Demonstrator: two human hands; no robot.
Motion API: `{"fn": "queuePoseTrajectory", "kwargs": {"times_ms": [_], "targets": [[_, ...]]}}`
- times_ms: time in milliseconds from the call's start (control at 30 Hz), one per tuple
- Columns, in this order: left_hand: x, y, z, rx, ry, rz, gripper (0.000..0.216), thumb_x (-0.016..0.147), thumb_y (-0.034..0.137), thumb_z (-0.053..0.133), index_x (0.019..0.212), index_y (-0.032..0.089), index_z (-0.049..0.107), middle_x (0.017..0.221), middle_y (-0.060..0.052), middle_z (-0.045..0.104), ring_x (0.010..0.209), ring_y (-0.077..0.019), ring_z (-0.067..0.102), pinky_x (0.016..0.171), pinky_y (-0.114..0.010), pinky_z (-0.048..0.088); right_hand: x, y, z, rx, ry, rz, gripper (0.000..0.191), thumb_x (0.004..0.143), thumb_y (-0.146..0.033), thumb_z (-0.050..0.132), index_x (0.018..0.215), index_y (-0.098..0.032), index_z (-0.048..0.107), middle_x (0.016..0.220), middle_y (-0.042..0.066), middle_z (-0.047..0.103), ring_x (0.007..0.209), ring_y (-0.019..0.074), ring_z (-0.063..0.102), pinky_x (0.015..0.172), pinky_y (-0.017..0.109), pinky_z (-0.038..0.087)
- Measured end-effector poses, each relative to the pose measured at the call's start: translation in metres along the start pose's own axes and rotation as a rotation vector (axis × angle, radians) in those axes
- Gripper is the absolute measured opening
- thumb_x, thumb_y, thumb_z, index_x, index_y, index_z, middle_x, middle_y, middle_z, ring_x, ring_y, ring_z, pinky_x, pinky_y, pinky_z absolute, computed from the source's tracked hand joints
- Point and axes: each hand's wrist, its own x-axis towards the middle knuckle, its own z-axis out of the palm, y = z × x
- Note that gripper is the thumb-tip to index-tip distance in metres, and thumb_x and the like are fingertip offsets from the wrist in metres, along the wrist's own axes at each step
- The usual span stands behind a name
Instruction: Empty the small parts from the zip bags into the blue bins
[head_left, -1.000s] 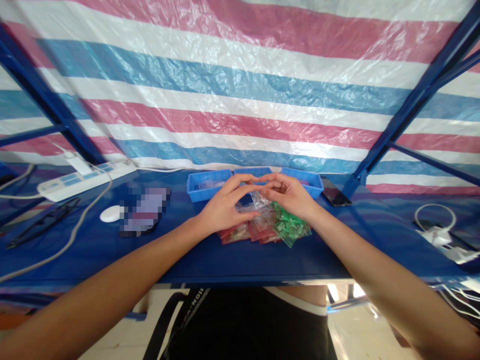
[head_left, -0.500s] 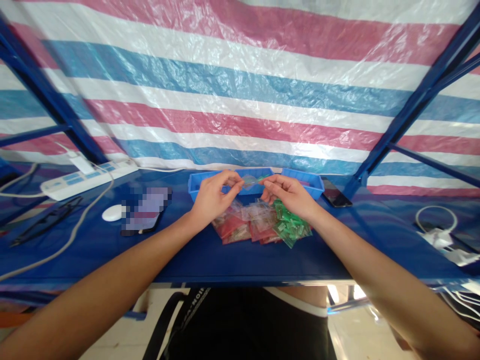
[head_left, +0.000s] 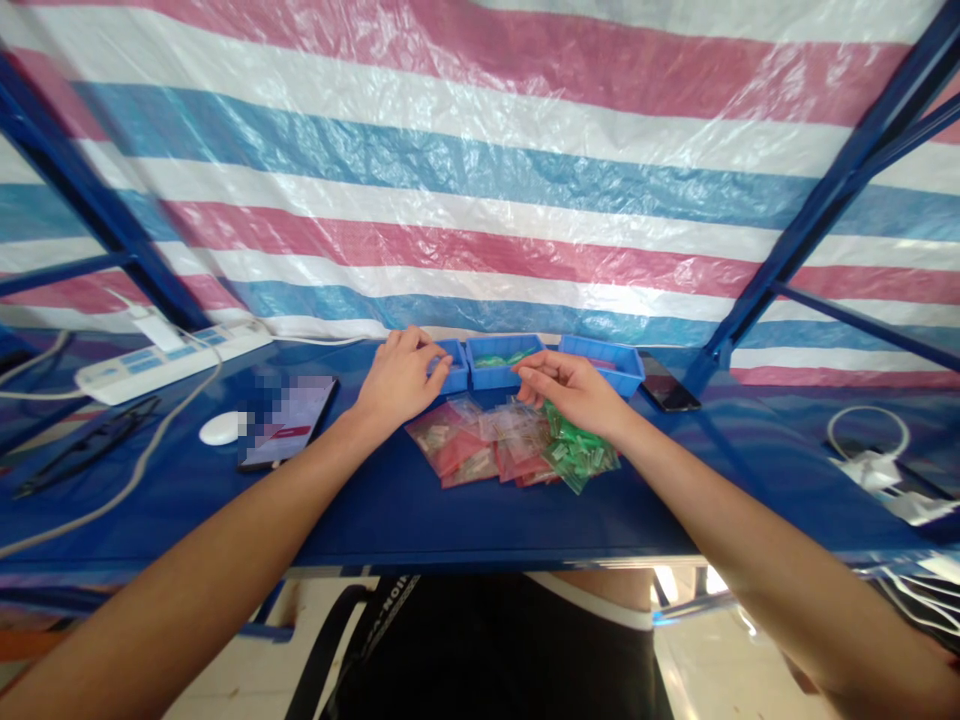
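Note:
My left hand [head_left: 403,372] is over the left blue bin [head_left: 459,374], thumb apart from the other fingers, with nothing visible in it. It hides most of that bin. My right hand [head_left: 564,383] hovers by the right front corner of the middle blue bin [head_left: 491,378], its thumb and fingertips pinched together. Whatever lies between those fingertips is too small to make out. Green pieces [head_left: 501,359] lie inside the middle bin. Below the hands are clear bags with red [head_left: 457,452], a clear bag of small pieces [head_left: 517,430] and a bag of green pieces [head_left: 579,450].
A right-hand blue bin [head_left: 611,376] holds something pinkish, with a dark phone [head_left: 670,384] beside it. On the left are another phone [head_left: 300,425], a white oval object [head_left: 222,428], glasses [head_left: 90,445] and a power strip [head_left: 172,362]. A white charger [head_left: 874,470] lies at the right.
My left hand has let go of the small clear bag and moved left over the left bin. The bag is out of sight. My right hand stays pinched in nearly the same place.

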Motion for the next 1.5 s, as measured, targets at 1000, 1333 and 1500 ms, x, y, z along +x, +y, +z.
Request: {"fn": "queuePoseTrajectory", "kwargs": {"times_ms": [1000, 1333, 1500], "targets": [[-0.003, 0.039, -0.013, -0.356, -0.177, 0.241, 0.027, 0.104, 0.034, 0.056, 0.099, 0.019, 0.078, 0.084, -0.002, 0.08, 0.071, -0.0173, 0.074, 0.07, -0.027, 0.052, 0.0, 0.003, 0.0, -0.05, -0.028, -0.015, 0.04, 0.099, -0.059, 0.069, 0.11, -0.021, 0.073, 0.087, 0.004, 0.079, 0.075, 0.0184, 0.072, 0.074, 0.032, 0.058], [-0.005, 0.048, -0.014, -0.447, 0.155, 0.25, 0.021, 0.1, 0.026, 0.067, 0.115, 0.019, 0.08, 0.112, -0.007, 0.083, 0.098, -0.0187, 0.079, 0.093, -0.029, 0.061, -0.001, 0.006, -0.002, -0.194, 0.006, -0.063, 0.033, 0.1, -0.05, 0.069, 0.117, -0.022, 0.074, 0.094, 0.005, 0.08, 0.078, 0.0206, 0.074, 0.074, 0.035, 0.059], [-0.01, 0.064, -0.011, -0.608, 0.167, 0.126, 0.018, 0.1, 0.032, 0.071, 0.108, 0.02, 0.082, 0.102, -0.006, 0.081, 0.085, -0.0164, 0.076, 0.08, -0.027, 0.061, -0.002, 0.007, 0.001, -0.306, -0.043, -0.227, 0.034, 0.092, -0.038, 0.08, 0.123, -0.024, 0.074, 0.12, 0.008, 0.078, 0.103, 0.0248, 0.076, 0.085, 0.038, 0.062]]}}
